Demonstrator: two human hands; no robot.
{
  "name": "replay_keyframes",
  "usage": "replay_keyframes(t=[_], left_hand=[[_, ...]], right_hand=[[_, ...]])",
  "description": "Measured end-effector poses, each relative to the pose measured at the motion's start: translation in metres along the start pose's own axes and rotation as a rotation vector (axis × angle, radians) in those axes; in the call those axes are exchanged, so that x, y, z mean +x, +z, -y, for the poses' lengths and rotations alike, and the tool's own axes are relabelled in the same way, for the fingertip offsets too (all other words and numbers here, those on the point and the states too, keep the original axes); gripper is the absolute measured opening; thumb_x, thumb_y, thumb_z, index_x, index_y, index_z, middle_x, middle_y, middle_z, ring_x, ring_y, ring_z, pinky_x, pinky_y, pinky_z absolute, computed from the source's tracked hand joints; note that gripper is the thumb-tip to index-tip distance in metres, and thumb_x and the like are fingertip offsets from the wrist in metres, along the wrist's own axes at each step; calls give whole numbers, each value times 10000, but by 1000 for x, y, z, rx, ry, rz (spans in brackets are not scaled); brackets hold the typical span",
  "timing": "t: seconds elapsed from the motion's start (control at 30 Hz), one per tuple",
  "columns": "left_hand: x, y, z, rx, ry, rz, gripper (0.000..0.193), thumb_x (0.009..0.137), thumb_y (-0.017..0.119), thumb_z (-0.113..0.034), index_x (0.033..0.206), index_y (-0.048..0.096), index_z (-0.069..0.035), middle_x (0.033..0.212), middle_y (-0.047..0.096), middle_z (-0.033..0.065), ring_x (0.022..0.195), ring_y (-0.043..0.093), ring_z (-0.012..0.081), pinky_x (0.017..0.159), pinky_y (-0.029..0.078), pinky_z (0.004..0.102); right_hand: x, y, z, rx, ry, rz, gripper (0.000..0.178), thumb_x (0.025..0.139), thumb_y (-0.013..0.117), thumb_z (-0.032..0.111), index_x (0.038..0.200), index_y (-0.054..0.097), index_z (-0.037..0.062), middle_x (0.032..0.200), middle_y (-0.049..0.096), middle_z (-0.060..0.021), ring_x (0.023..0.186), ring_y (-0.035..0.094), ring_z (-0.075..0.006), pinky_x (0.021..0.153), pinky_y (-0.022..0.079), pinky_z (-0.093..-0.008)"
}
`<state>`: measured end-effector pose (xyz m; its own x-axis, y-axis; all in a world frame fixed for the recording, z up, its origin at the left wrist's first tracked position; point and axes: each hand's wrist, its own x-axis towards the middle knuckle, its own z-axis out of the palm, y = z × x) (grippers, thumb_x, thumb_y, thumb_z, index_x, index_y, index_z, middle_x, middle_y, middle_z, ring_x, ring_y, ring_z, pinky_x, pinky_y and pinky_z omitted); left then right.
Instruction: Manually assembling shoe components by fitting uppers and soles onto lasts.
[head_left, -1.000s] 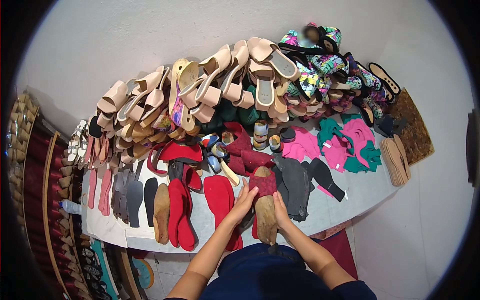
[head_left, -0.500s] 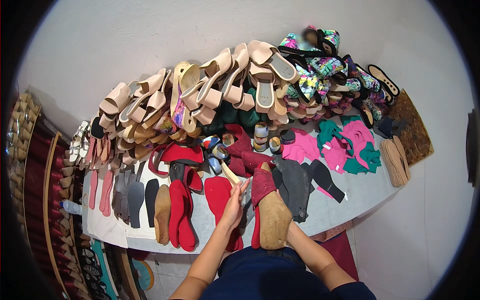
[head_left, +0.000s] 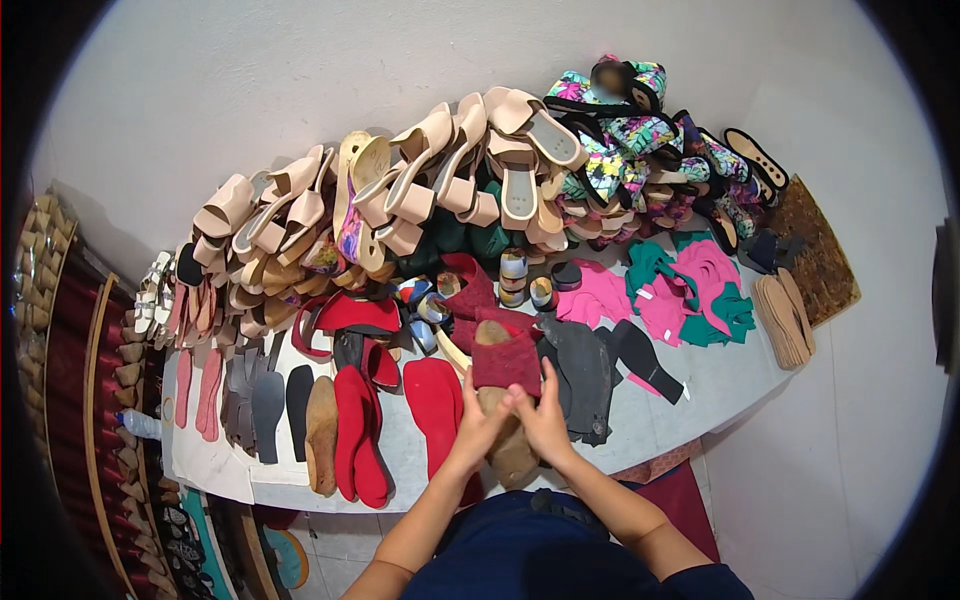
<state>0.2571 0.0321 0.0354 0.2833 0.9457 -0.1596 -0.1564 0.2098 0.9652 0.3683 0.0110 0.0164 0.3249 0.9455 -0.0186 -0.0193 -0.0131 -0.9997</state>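
Observation:
Just in front of my body, a worn brown shoe last (head_left: 512, 458) is held up with its toe end pointing away from me. A wide dark-red upper strap (head_left: 506, 362) wraps across its front part. My left hand (head_left: 481, 428) grips the left side of the last and strap, and my right hand (head_left: 544, 426) grips the right side. Both thumbs meet over the top at the strap's near edge. Palms and lower fingers are partly hidden beneath. To the left lies a red insole (head_left: 432, 405), and dark grey sole pieces (head_left: 583, 385) lie to the right.
Beige heeled sandals (head_left: 420, 165) and floral slippers (head_left: 625, 135) are piled along the table's back. Pink and green fabric pieces (head_left: 690, 290) lie right, near stacked tan insoles (head_left: 782, 320). Another last (head_left: 321, 435) and red soles (head_left: 358, 440) sit left. Shelves of lasts (head_left: 130, 400) stand far left.
My left hand, earlier flat and apart beside the strap, has closed on the last. My right hand has come up from beneath onto its side. The last has shifted slightly left and straightened.

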Motion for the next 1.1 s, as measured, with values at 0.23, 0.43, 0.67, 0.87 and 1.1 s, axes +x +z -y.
replay_keyframes(t=[0.23,0.43,0.67,0.87,1.1], left_hand=[[9,-49,30,-449,-366,312,884,660,720,-207,1319,151,-59,1252,372,132,1112,430,261,891,393,373],[7,-66,90,-1066,-462,538,809,625,716,-176,1281,263,-43,1208,417,187,1039,492,320,887,401,447],[9,-31,62,-1220,-329,934,891,599,752,-242,1294,233,-38,1223,390,212,1059,476,325,909,369,479],[5,-30,77,-1215,-429,803,867,612,722,-240,1296,234,-27,1258,353,220,1130,405,358,936,330,495],[10,-32,56,-1128,-755,674,550,838,496,-261,1268,283,6,1210,430,197,1105,450,286,963,328,387]], right_hand=[[-20,-26,60,-381,-31,348,567,866,435,306,1250,251,-67,1206,371,-259,1121,401,-359,932,317,-359],[2,-42,88,-391,-4,807,283,857,442,141,1087,505,-11,974,587,-129,843,591,-187,756,445,-280],[31,-30,27,76,96,357,317,871,460,229,1137,451,57,1039,495,-39,908,482,-108,740,382,-218],[45,-7,3,430,383,431,436,894,409,316,1244,330,69,1155,430,-79,1058,406,-142,898,310,-253],[43,-7,-27,544,376,263,412,881,446,300,1214,367,72,1135,443,-53,1023,440,-137,878,346,-250]])
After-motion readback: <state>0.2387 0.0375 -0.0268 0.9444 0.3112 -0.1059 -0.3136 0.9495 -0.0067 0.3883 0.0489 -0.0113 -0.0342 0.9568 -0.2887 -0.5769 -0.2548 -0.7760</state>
